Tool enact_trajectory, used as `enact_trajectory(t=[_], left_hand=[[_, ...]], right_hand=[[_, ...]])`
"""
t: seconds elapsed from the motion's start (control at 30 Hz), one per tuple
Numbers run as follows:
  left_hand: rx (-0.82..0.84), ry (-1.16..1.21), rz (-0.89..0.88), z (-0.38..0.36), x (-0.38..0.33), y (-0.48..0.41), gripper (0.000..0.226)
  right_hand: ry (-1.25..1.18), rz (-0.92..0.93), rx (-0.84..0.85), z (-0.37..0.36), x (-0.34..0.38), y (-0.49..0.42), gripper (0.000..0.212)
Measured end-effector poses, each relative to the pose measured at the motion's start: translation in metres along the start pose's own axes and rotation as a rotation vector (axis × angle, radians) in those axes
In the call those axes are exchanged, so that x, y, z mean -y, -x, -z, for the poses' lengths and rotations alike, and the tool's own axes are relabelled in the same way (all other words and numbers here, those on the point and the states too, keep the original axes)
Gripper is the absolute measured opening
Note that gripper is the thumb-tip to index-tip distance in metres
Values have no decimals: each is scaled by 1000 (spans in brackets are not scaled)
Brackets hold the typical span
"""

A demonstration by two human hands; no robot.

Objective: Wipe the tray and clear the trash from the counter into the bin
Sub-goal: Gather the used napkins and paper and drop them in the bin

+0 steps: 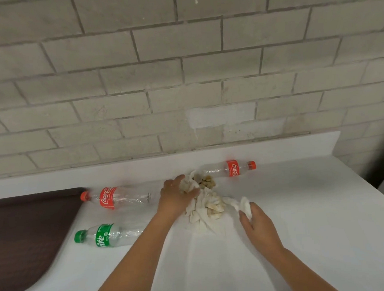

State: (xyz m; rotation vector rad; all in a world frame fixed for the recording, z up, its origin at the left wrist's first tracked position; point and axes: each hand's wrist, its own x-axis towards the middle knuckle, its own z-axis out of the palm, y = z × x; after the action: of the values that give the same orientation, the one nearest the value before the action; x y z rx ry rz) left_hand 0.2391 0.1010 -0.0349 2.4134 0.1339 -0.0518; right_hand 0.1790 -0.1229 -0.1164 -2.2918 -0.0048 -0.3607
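Observation:
A heap of crumpled, stained white napkins (210, 208) lies in the middle of the white counter (306, 228). My left hand (175, 195) grips the far part of the heap. My right hand (256, 222) pinches a white wad at its right end. Three empty plastic bottles lie on their sides. One Coca-Cola bottle (115, 197) is left of the heap. A second Coca-Cola bottle (228, 169) rests near the wall behind it. A green-labelled Sprite bottle (106, 236) is at the front left. The dark brown tray (22, 239) occupies the counter's left end. No bin is visible.
A grey brick wall (181, 66) rises behind the counter. The counter ends at its right edge (371, 189), with a dark gap beyond it.

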Motion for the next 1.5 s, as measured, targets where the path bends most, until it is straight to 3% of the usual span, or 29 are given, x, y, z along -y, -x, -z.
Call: enact_trajectory(t=[0.07,0.13,0.23,0.33,0.43,0.53,0.63,0.73,0.83,0.9,1.0,1.1,1.2,1.3,1.5], left_hand=[[123,-182,-24,-10,0,-14,71],[157,-291,-28,-19,4,-19,58],[21,-278,-43,-27,12,-18,30],[-108,-100,-41,-24,16,-12,25],[-250,75,-69,-9,11,-5,28],[-358,236,-101,12,3,1,40],[-429,409,-157,31,-3,3,56],[-485,513,-185,46,-5,3,65],[-540,396,-167,47,-12,8,54],[-502,255,-114,36,-10,6,44],[-268,-48,-51,5,3,3,32],[30,-388,-28,-23,18,10,47],[35,-458,-61,-33,33,12,44],[-83,-305,-76,-24,34,9,29],[-374,11,-102,6,15,16,44]], right_hand=[[-148,-54,-66,11,4,-6,15],[-331,-108,-151,25,13,-17,27],[-481,-131,-264,43,35,-44,36],[-433,-90,-308,51,52,-80,39],[-163,47,-248,41,53,-124,30],[83,102,-62,19,37,-160,16],[222,124,124,8,27,-175,35],[135,162,68,8,34,-167,39],[-59,216,64,11,54,-139,34],[-36,195,154,8,62,-114,31],[249,175,398,-3,55,-78,42],[345,109,552,-13,37,-54,55],[248,54,448,-10,28,-50,32],[112,-19,351,1,31,-54,9],[-410,-249,136,36,58,-42,4]])
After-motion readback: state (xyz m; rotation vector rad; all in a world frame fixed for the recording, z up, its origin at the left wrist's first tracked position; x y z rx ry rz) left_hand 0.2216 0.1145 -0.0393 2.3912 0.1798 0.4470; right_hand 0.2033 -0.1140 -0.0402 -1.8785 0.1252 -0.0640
